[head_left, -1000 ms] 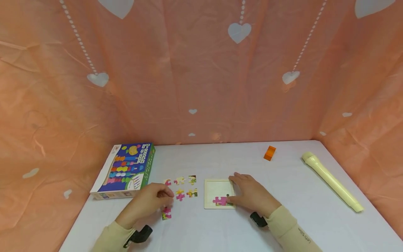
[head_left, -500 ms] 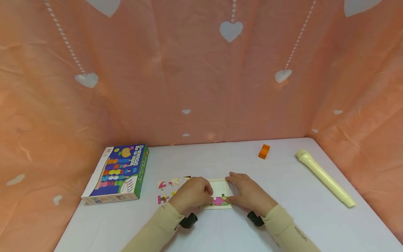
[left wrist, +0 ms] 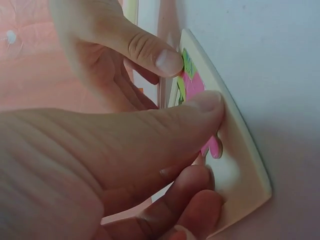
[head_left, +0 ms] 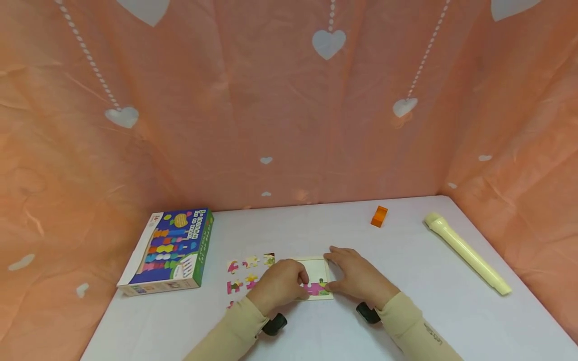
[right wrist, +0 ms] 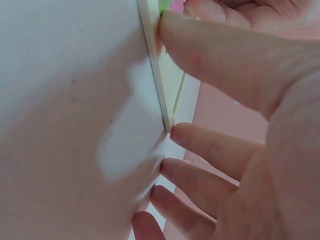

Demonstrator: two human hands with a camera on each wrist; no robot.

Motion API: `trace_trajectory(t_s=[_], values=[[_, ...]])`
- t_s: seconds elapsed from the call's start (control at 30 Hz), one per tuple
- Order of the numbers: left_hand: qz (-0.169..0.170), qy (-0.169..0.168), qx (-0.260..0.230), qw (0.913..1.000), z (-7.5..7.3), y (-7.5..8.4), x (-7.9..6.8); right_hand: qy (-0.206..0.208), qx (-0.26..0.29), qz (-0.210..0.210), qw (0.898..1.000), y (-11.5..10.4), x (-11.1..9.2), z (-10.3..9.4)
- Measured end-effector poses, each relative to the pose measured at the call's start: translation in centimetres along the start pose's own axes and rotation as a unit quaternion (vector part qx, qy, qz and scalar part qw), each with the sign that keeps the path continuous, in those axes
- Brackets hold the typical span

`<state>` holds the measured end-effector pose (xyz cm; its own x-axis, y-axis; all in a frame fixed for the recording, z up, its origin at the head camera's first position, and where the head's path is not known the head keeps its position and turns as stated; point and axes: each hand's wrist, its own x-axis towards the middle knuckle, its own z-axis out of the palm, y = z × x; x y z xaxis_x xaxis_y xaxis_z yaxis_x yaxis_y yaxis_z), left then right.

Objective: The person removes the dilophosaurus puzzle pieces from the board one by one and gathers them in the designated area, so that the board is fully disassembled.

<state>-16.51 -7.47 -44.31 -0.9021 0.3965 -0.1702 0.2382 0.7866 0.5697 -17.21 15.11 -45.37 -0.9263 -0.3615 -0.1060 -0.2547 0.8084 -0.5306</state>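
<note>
A shallow, pale jigsaw tray (head_left: 317,265) lies on the white table between my hands. Pink and green puzzle pieces (head_left: 312,289) sit along its near side. My left hand (head_left: 281,282) is over the tray's left part, fingers curled; in the left wrist view its thumb (left wrist: 202,104) lies on a pink puzzle piece (left wrist: 215,147) with the fingertips just below. Much of what it pinches is hidden. My right hand (head_left: 361,277) steadies the tray's right side, its thumb (right wrist: 175,30) on the near rim and index fingertip at the far corner, fingers fairly straight and spread.
Several loose puzzle pieces (head_left: 251,261) lie left of the tray, some partly behind the left forearm. A blue toy box (head_left: 173,248) stands at the far left. An orange block (head_left: 379,216) and a cream, club-shaped stick (head_left: 467,253) lie to the right.
My left hand has moved right from the loose pieces to the tray, then settled there. The right hand stays at the tray's right side. The head view has shifted slightly.
</note>
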Motion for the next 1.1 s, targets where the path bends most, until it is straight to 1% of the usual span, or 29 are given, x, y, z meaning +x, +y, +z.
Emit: trace_trajectory(t_s=[0.27,0.47,0.57,0.87,1.1], values=[[-0.007,0.002,0.003,1.0,0.32,0.17,-0.22,0.001,-0.003,-0.008,1.0,-0.04,-0.06,-0.01],[-0.029,0.001,-0.021,0.9994,0.5,0.48,-0.28,0.0,-0.001,0.001,1.0,-0.15,-0.2,0.05],[-0.031,0.004,-0.03,0.9991,0.41,0.67,-0.27,-0.002,-0.002,0.011,1.0,-0.09,-0.11,0.13],[-0.015,0.015,-0.034,0.9992,0.19,0.8,-0.31,-0.005,-0.007,0.02,1.0,-0.16,0.08,0.08],[-0.002,0.017,-0.032,0.9993,0.22,0.37,-0.17,-0.006,-0.011,0.019,1.0,-0.2,0.07,0.09]])
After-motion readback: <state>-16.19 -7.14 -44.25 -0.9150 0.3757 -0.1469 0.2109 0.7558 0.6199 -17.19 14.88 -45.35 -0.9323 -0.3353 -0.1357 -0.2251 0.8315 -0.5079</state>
